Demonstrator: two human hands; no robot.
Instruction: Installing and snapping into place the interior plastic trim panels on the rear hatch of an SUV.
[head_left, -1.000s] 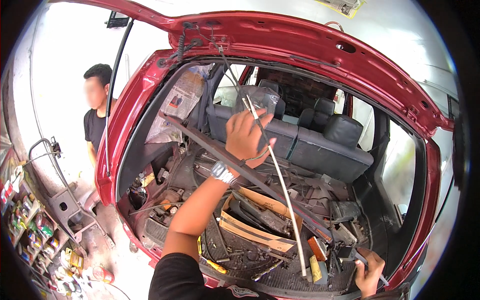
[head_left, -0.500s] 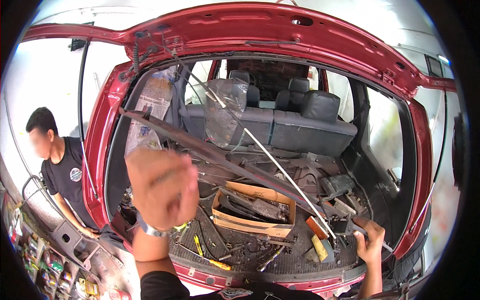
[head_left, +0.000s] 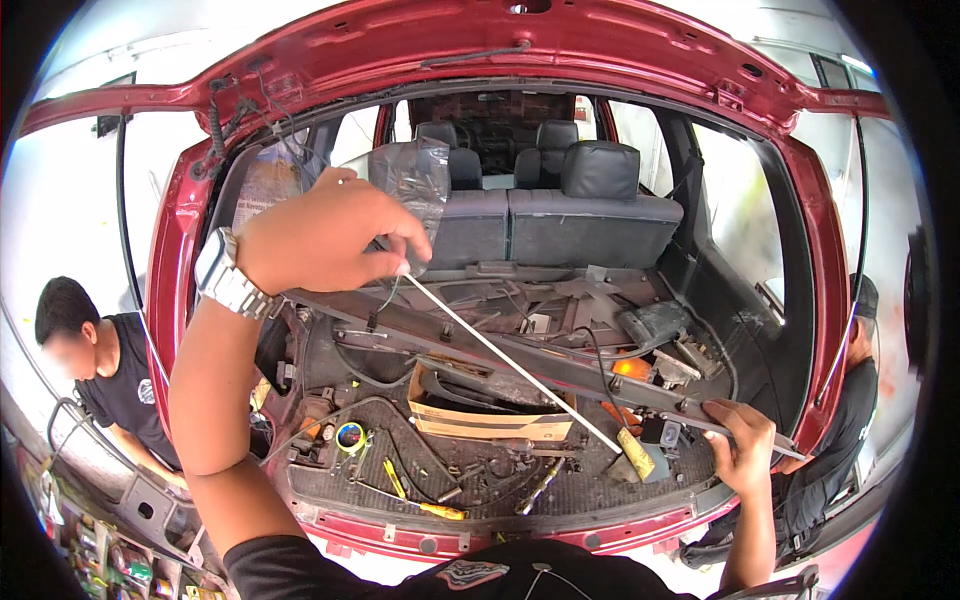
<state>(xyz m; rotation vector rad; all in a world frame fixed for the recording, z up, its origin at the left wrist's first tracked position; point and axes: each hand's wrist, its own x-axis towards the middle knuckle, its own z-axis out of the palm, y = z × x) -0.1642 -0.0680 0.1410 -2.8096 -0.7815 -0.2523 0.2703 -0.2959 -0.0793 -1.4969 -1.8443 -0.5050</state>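
My left hand (head_left: 330,235), a metal watch on its wrist, is raised over the cargo area with thumb and fingers closed at the upper end of a thin white rod (head_left: 510,361). The rod slants down to the right, its lower end by a yellowish block (head_left: 636,455). My right hand (head_left: 742,440) grips the right end of a long dark strip (head_left: 480,337), which looks like a trim piece. This strip lies slanted across the cargo area, behind an open cardboard box (head_left: 490,420) of dark parts. My left hand and forearm hide its far left end.
The red tailgate (head_left: 470,45) is raised overhead. Screwdrivers (head_left: 440,511), a roll of tape (head_left: 351,437), an orange lamp (head_left: 632,369) and loose parts litter the cargo floor. Rear seats (head_left: 590,228) stand beyond. One person (head_left: 120,350) is at left, another (head_left: 840,400) at right.
My left hand has risen from low in front of me to the white rod's upper end. The dark strip's left end has come down, and its right end has shifted right with my right hand.
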